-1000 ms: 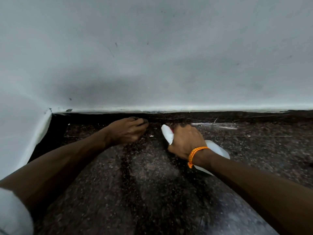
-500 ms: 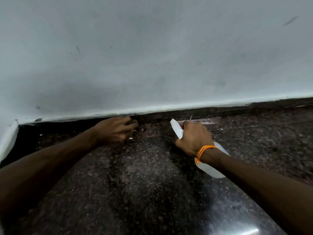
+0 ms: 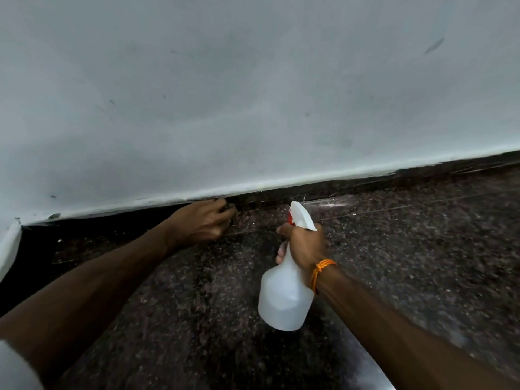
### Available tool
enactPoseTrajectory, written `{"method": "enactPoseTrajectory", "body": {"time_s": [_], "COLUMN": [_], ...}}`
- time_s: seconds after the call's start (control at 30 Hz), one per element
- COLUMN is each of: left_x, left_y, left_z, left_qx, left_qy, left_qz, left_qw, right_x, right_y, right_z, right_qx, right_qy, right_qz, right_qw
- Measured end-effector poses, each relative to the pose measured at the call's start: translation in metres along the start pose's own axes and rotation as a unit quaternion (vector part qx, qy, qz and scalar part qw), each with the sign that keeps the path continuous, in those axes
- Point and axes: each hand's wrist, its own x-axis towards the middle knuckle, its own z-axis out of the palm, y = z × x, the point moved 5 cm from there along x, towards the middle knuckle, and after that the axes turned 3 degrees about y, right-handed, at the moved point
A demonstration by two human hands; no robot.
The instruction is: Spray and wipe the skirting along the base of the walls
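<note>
Skirting (image 3: pixel 365 184): dark speckled stone strip, running along the foot of the pale grey wall (image 3: pixel 253 94), from the corner at far left up to the right edge of view. Paint edge above it uneven, with white smears.

Left hand (image 3: pixel 201 222): knuckles up, fingers curled in, fingertips against the skirting just under the paint edge. Something dark sits at the fingertips; whether the hand grips a cloth cannot be told.

Right hand (image 3: pixel 305 246): closed round the neck of the spray bottle (image 3: pixel 284 299), forefinger by the red trigger (image 3: pixel 289 219). Orange cord bracelet (image 3: pixel 320 270) on the wrist.

Spray bottle: translucent white, tilted, body hanging toward the camera, white nozzle head aimed at the skirting just right of the left hand, near it but not touching.

Floor (image 3: pixel 422 249): polished dark granite, same stone as the skirting, meeting it directly beyond both hands.

White sleeve (image 3: pixel 14 367): lower left corner, blurred.
</note>
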Motion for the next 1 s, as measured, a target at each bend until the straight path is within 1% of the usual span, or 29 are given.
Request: {"method": "enactPoseTrajectory", "body": {"time_s": [0.13, 0.23, 0.37, 0.43, 0.5, 0.63, 0.7, 0.83, 0.9, 1.0], "left_x": [0.053, 0.074, 0.064, 0.065, 0.09, 0.151, 0.148, 0.099, 0.109, 0.162], "left_y": [0.01, 0.015, 0.014, 0.011, 0.011, 0.023, 0.023, 0.017, 0.016, 0.024], "left_z": [-0.006, -0.007, -0.002, -0.004, -0.01, -0.012, -0.009, -0.008, -0.005, 0.0], "left_qx": [-0.013, 0.003, 0.004, 0.006, 0.004, -0.018, -0.012, -0.01, 0.003, 0.011], "left_qy": [0.034, 0.026, 0.003, 0.012, 0.024, 0.007, 0.011, 0.032, 0.025, 0.012], "left_qz": [-0.012, -0.011, 0.018, 0.026, 0.011, 0.006, 0.003, 0.002, 0.005, 0.011], "left_qw": [0.999, 1.0, 1.0, 1.0, 1.0, 1.0, 1.0, 0.999, 1.0, 1.0], "right_x": [0.0, -0.004, -0.006, -0.004, -0.002, 0.002, 0.008, 0.014, 0.015, 0.012], "right_y": [0.017, 0.022, 0.021, 0.02, 0.019, 0.023, 0.025, 0.022, 0.021, 0.013], "right_z": [0.006, 0.006, -0.005, -0.015, -0.03, -0.048, -0.054, -0.061, -0.064, -0.07], "right_qx": [0.054, 0.071, 0.101, 0.122, 0.157, 0.207, 0.212, 0.201, 0.2, 0.201], "right_qy": [0.006, 0.001, -0.014, -0.019, -0.002, 0.022, 0.035, 0.027, 0.031, 0.041], "right_qz": [0.05, 0.074, 0.079, 0.086, 0.083, 0.086, 0.095, 0.098, 0.099, 0.094], "right_qw": [0.997, 0.995, 0.992, 0.989, 0.984, 0.974, 0.972, 0.974, 0.974, 0.974]}}
